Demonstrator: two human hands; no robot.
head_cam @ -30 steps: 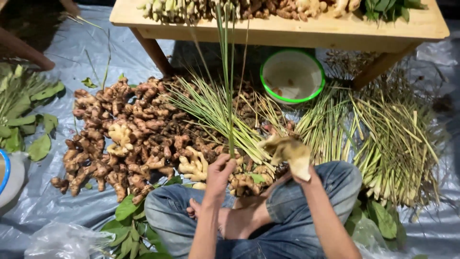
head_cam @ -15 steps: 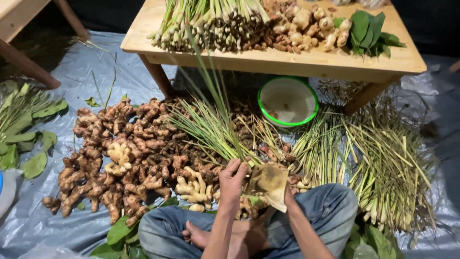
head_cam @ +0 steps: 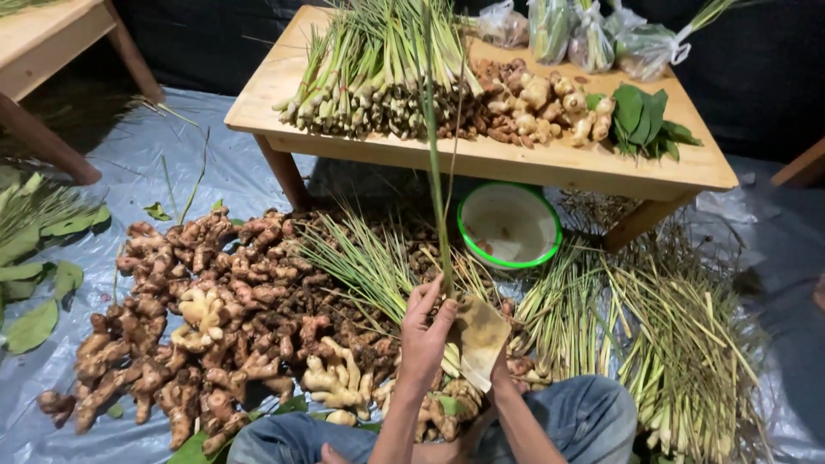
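Note:
My left hand (head_cam: pixel 425 331) grips the base of a long green lemongrass stalk (head_cam: pixel 435 163) that stands upright in front of me. My right hand (head_cam: pixel 498 369) is mostly hidden behind the broad, dull blade of a knife (head_cam: pixel 478 337) that it holds against the stalk's lower end. Under both hands lies a loose bunch of lemongrass (head_cam: pixel 365 262) on top of a heap of ginger roots (head_cam: pixel 215 318). My knees in blue jeans (head_cam: pixel 593 421) show at the bottom edge.
A low wooden table (head_cam: pixel 507 159) behind carries trimmed lemongrass (head_cam: pixel 378 73), ginger (head_cam: pixel 537 99), green leaves (head_cam: pixel 644 120) and plastic bags. A green-rimmed white bowl (head_cam: pixel 509 225) sits under it. More lemongrass (head_cam: pixel 670 344) lies at right, leaves (head_cam: pixel 34 258) at left, all on grey plastic sheeting.
The view has tilted up, showing more of the table. My hands have drawn together, and the knife has moved from out at the right in against the stalk's base.

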